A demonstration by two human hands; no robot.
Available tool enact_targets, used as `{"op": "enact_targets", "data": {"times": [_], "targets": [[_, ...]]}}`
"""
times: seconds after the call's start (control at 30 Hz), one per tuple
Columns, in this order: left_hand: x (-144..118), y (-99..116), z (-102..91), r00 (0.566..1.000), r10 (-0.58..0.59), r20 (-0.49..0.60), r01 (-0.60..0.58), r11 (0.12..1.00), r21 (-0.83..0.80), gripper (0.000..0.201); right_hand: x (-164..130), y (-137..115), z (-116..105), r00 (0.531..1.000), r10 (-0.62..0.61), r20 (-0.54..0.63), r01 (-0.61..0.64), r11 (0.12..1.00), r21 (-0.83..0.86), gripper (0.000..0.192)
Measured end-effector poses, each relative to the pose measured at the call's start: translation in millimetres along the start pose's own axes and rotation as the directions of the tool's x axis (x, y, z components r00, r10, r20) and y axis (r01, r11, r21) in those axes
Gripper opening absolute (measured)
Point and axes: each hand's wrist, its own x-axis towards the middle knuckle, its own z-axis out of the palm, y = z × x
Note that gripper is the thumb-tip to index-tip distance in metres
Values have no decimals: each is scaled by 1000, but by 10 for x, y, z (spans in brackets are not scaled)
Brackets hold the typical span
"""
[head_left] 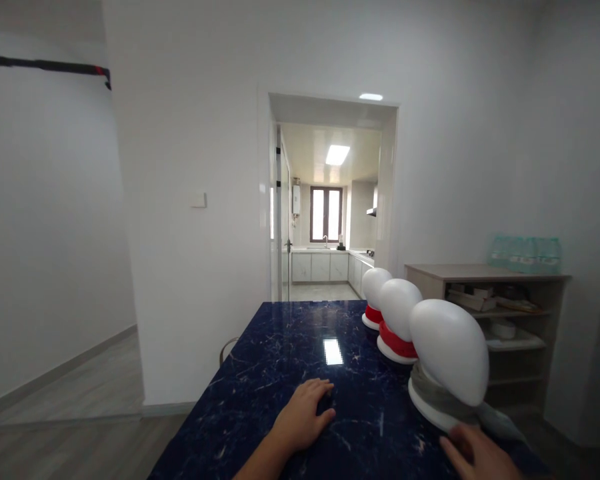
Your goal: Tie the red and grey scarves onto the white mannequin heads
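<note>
My left hand [307, 415] lies on the dark blue marbled table [265, 373], fingers stretched forward and thumb apart, with nothing in it. At the lower right, my right hand [477, 455] is beside the base of the nearest white mannequin head [450, 347]. Its thumb and fingers look parted, and nothing shows between them; part of the hand is cut off by the frame edge. Grey cloth [430, 390] wraps that head's neck and trails right behind my right hand. Two more white heads [401, 308] stand behind in a row, with red cloth [397, 343] round their necks.
A wooden shelf unit [485, 271] stands past the table on the right, with wrapped water bottles [525, 253] on top and boxes inside. A doorway ahead leads to a kitchen with a white counter [320, 265]. A curved chair rail [225, 348] shows at the table's left edge.
</note>
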Motion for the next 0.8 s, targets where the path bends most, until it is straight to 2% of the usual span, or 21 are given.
{"op": "enact_targets", "data": {"times": [0.03,0.1,0.17,0.23,0.3,0.37,0.43,0.57,0.8], "targets": [[3,16,-3,999,9,32,-10,1000,21,57,20,-245,90,995,-60,83,51,994,98,36],[6,45,-13,996,23,81,-26,999,47,57,148,-753,246,967,-182,177,141,965,221,38],[5,61,-25,994,21,111,-28,998,62,59,370,-1188,356,937,-251,243,182,944,275,56],[13,60,-39,989,17,145,-28,996,79,63,649,-1498,434,894,-305,327,208,931,299,71],[46,44,-53,984,19,179,-36,995,94,67,940,-1696,502,838,-368,403,254,917,308,79],[116,21,-67,979,23,201,-43,995,95,73,1193,-1816,581,788,-431,439,315,895,315,84],[218,-2,-72,979,19,203,-34,997,74,79,1368,-1883,678,762,-482,432,360,870,337,85],[423,-19,-35,984,15,179,-25,998,55,93,1472,-1887,884,778,-523,349,370,829,419,81],[480,-16,24,979,62,192,-79,993,82,90,1460,-1771,1032,797,-522,303,336,800,496,80]]}}
